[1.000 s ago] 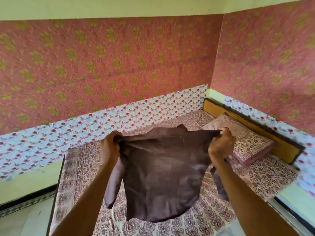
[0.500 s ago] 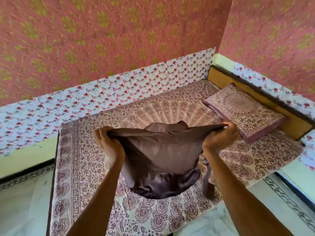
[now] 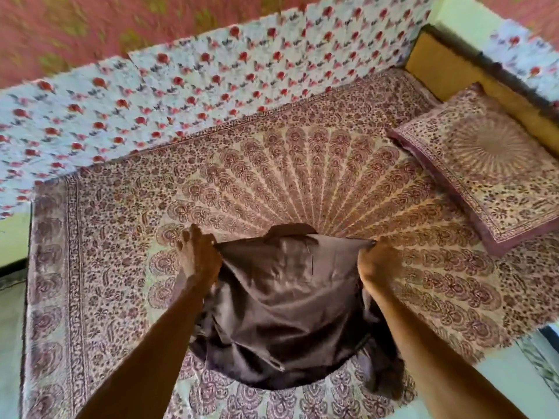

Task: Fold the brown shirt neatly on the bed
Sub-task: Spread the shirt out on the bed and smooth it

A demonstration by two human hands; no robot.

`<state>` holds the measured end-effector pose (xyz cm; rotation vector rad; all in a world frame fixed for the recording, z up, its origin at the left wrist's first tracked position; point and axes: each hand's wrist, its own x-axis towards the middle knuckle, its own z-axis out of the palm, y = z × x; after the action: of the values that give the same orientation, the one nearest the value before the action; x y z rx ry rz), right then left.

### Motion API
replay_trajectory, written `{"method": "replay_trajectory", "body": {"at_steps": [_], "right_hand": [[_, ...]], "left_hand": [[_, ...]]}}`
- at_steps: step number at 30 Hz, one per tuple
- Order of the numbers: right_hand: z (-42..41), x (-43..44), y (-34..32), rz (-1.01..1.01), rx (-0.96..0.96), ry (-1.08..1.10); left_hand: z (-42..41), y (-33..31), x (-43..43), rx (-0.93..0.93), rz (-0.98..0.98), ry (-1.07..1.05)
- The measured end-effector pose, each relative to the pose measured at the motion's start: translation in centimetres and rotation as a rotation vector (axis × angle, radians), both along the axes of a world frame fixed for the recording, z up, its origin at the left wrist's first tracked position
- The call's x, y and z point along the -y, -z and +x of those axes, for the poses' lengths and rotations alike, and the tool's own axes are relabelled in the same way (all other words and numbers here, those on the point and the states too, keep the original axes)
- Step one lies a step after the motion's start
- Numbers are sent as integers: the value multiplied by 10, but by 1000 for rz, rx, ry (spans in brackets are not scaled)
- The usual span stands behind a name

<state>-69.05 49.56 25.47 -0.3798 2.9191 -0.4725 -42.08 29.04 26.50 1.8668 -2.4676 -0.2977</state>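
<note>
Two bare forearms reach in from the near edge of the bed, which is covered by a sheet printed with a fan-shaped pattern in maroon and cream. Between the arms is the brown shirt. Its lower part lies bunched and creased on the sheet close to the near edge, with a loose fold trailing beside the right forearm. Its upper edge is stretched flat between the two hands over the middle of the bed.

The left hand grips the shirt's upper left corner, fingers curled over the cloth. The right hand pinches the upper right corner, and a small tip of fabric sticks out past the fingers. The collar rises as a low hump at the middle of the stretched edge.

Farther on, at the bed's far right corner, a pillow in a matching print lies against a yellow headboard. A white cloth with red flowers runs along the far edge, with a red patterned wall above it, blurred.
</note>
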Motion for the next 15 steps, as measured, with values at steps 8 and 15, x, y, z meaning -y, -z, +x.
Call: {"method": "replay_trajectory", "body": {"at_steps": [8,15], "right_hand": [[-57,96,118,-493,-79,83],[-116,187,247,-206,100,-196]], "left_hand": [[-62,125,96,-506,-59,-333],[-110,240,175,-457,108,-234]]}}
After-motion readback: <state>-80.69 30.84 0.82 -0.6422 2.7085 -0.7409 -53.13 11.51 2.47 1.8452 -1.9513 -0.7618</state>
